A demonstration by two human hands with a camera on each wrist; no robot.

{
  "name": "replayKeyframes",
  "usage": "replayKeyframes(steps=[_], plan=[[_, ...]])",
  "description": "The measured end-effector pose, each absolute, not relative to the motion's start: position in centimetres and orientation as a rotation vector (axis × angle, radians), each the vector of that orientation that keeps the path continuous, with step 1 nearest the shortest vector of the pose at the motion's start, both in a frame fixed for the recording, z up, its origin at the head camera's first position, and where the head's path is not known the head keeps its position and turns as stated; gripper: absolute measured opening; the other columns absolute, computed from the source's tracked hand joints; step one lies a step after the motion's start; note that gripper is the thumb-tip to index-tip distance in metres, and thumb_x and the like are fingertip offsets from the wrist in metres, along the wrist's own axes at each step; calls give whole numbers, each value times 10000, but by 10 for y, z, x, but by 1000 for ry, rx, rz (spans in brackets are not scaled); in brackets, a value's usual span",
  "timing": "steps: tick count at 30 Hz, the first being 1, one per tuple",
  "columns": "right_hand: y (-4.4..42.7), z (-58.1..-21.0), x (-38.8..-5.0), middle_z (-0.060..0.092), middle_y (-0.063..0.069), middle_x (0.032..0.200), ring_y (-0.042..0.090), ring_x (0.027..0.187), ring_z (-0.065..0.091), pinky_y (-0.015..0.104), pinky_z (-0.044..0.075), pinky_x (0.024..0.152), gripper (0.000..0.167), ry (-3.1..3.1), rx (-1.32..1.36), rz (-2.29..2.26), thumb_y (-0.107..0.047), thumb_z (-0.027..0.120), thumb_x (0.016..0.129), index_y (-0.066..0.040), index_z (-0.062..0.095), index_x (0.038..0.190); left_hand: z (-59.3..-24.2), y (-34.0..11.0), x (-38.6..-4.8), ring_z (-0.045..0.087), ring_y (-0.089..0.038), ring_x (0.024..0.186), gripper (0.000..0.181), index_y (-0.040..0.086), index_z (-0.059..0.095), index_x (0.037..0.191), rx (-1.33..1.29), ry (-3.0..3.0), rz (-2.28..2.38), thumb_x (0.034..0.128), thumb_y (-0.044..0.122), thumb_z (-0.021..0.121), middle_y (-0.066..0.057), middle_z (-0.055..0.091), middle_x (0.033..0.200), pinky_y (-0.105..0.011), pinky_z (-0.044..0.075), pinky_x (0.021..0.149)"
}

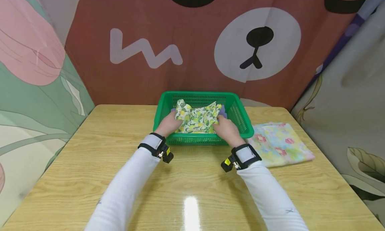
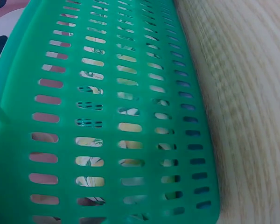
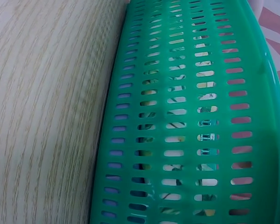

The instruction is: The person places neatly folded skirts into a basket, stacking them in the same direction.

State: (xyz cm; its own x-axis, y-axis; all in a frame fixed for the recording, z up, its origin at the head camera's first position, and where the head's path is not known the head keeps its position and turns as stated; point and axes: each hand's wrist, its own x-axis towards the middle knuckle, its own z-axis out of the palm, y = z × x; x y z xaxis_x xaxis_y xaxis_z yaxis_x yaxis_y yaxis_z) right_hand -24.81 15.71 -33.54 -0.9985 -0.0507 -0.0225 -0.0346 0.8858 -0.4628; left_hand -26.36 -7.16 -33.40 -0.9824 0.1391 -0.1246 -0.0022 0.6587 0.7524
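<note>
A green plastic basket stands at the back of the table. Inside it lies a white cloth printed with yellow lemons and green leaves. My left hand pinches this lemon-print cloth at its left side, and my right hand pinches the right side. Both hands reach over the front rim, and their fingertips are partly hidden by the fabric. Beneath the cloth shows a purple thing, perhaps more fabric. Both wrist views are filled by the basket's slotted front wall, with lemon print behind the slots; neither shows the hand.
To the right of the basket a folded pastel cloth with pink flowers lies on the wooden table. A brown hanging with a bear's face closes off the back, and grey patterned fabric hangs at the right.
</note>
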Motion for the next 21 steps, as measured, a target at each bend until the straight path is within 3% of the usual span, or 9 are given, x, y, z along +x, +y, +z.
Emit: replayKeyframes(steps=[3,12,16,19,21], plan=[[157,-338,-246,617,224,1185,300,876,612,431,491,696,547,3058,-44,-734,-272,467,934,13,401,1395,-334,-71,-261,198,-320,1433,675,-10,131,1503,95,2692,1213,969,269,436,-162,139,1577,-438,233,1151],[158,-344,-241,584,240,1199,373,1095,561,487,469,899,383,3229,-85,-806,-205,529,906,55,606,1178,-335,-68,-258,374,-333,1344,613,-46,251,1462,117,2761,1168,962,266,417,-223,347,1483,-448,317,1105],[159,-346,-237,595,226,1166,374,1106,547,490,456,925,314,3288,-225,-921,-157,548,895,48,639,1115,-335,-66,-256,546,-306,1110,515,-18,379,1410,128,2840,1235,993,283,375,-208,532,1295,-434,418,990],[161,-350,-233,608,203,1168,364,1139,536,492,443,955,261,3296,-361,-1056,-128,546,900,23,662,1077,-337,-65,-251,580,-258,946,450,34,516,1311,124,2980,1303,1009,317,339,-137,602,1129,-413,470,864],[162,-353,-230,610,189,1179,356,1166,524,495,431,974,243,3278,-458,-1142,-119,536,910,6,665,1074,-339,-67,-244,593,-247,932,417,53,582,1228,127,3085,1351,1009,314,342,-106,614,1092,-413,488,812]])
